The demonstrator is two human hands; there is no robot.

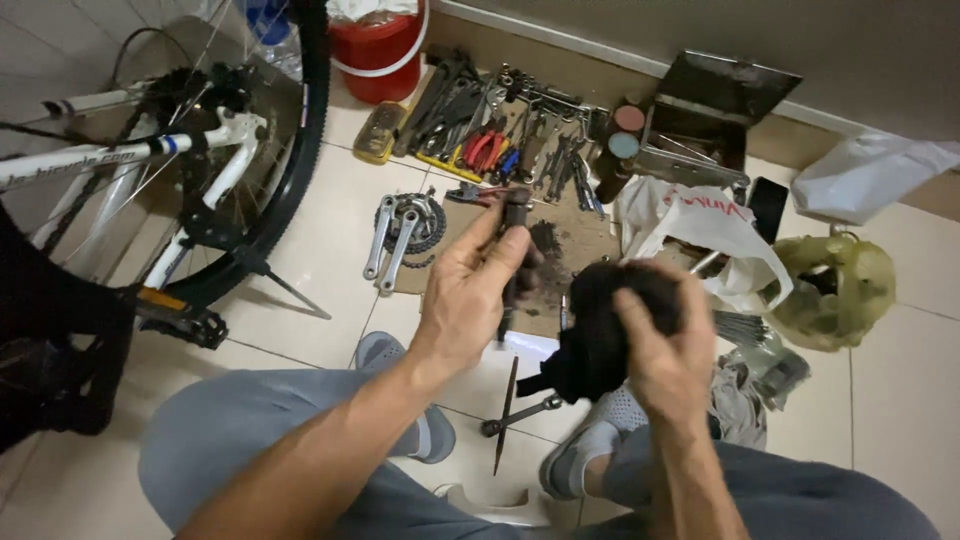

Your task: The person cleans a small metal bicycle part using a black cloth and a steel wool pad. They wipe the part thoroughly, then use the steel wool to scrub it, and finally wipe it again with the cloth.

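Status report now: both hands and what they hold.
Left hand grips a dark greasy metal part. Right hand clutches a black rag. Crankset on floor beyond, clear of both.

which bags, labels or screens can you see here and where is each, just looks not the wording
White plastic bag with red print: on the floor right of the tool spread, crumpled.
Plain white bag: far right by the wall, flat.
Yellow-green translucent bag: right side, bulging.
Dark phone: between the white bags, screen off.
Bicycle frame lettering: left, dark on a white tube.
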